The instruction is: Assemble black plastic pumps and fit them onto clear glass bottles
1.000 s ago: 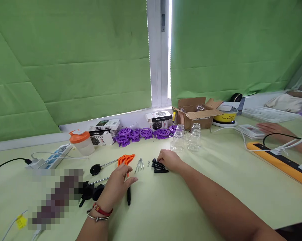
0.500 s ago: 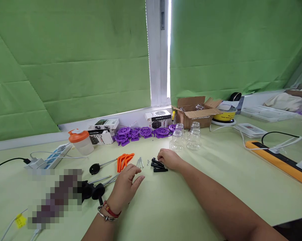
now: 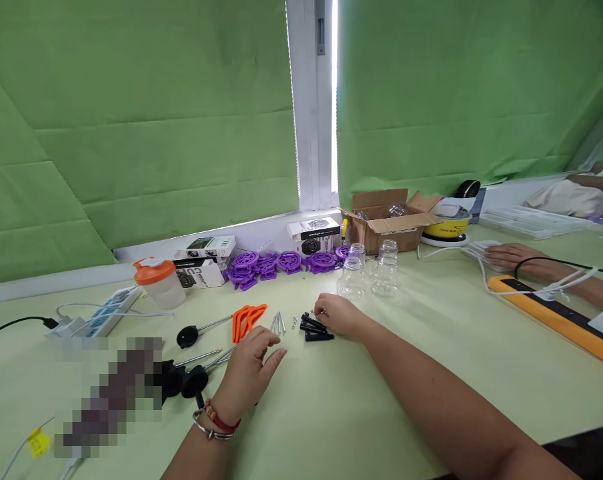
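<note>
My right hand (image 3: 339,315) is closed at the fingertips beside several black plastic handles (image 3: 315,328), which lie in a loose row. A tiny metal bit seems to show at those fingertips, too small to name. Just left of the handles lie several small metal pieces (image 3: 294,323) and several long screws (image 3: 278,323). My left hand (image 3: 251,363) hovers with thumb and fingers apart and nothing between them. Behind it are orange triangular frames (image 3: 246,323). To its left lie metal rods with round black ends (image 3: 195,381).
Along the wall stand purple plastic wheels (image 3: 244,267), clear glass jars (image 3: 384,275) and an open cardboard box (image 3: 389,230). An orange-lidded bottle (image 3: 159,281) and a power strip (image 3: 112,313) are left. At right, another person's hand (image 3: 514,257) reaches in behind an orange power strip (image 3: 546,320).
Another person's hand and forearm have come in at the right, over a white flat case. My hands hold nearly the same poses; the view has shifted slightly.
</note>
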`<state>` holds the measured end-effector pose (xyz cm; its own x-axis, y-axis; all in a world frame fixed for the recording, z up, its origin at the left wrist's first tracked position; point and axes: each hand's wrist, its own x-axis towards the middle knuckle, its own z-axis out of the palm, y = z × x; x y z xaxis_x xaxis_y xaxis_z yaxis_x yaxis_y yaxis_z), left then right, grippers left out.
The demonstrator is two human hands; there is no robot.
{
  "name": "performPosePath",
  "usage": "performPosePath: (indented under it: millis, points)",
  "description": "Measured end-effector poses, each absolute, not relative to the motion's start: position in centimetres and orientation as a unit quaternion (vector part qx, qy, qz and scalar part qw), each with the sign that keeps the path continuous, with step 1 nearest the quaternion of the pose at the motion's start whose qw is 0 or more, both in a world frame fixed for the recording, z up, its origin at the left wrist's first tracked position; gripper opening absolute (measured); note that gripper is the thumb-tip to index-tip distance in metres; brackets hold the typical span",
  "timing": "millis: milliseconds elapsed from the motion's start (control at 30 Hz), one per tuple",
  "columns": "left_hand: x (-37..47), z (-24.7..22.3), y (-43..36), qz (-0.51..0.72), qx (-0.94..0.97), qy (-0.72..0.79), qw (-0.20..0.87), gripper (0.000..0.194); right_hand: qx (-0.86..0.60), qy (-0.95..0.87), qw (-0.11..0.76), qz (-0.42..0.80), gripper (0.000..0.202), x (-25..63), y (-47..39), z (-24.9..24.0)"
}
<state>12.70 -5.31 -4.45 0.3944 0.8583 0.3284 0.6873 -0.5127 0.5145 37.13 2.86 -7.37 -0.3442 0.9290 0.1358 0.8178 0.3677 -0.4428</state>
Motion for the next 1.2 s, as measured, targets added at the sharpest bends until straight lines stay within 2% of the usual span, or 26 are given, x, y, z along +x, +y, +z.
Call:
performPosePath:
  millis: [267,600,800,900,1033,1200]
  points:
    - [12.7,-4.8,-5.2,0.277,0.825,0.465,0.162,0.016,-0.532,-0.821,0.156,0.136,0.018,36.8,3.1,-7.7]
    - [12.7,-4.7,-5.2,0.276,0.825,0.465,0.166,0.015,-0.539,-0.798,0.206,0.173,0.012,37.3,3.2,-7.6]
    - [12.7,-4.5,-5.3,0.281,0.824,0.465,0.159,0.016,-0.539,-0.786,0.213,0.213,0.015,37.7,1.8,-5.3]
    - [12.6,-4.4,-5.3,0.285,0.826,0.463,0.151,0.017,-0.53,-0.805,0.177,0.198,0.012,37.3,0.3,-4.0]
    - [12.7,-4.4,-5.3,0.287,0.828,0.459,0.145,0.017,-0.548,-0.827,0.078,0.104,0.016,36.6,-1.8,-4.1]
    - [13.0,-4.5,-5.6,0.281,0.832,0.45,0.162,0.017,-0.537,-0.836,0.067,0.089,0.019,36.9,-3.3,-5.6]
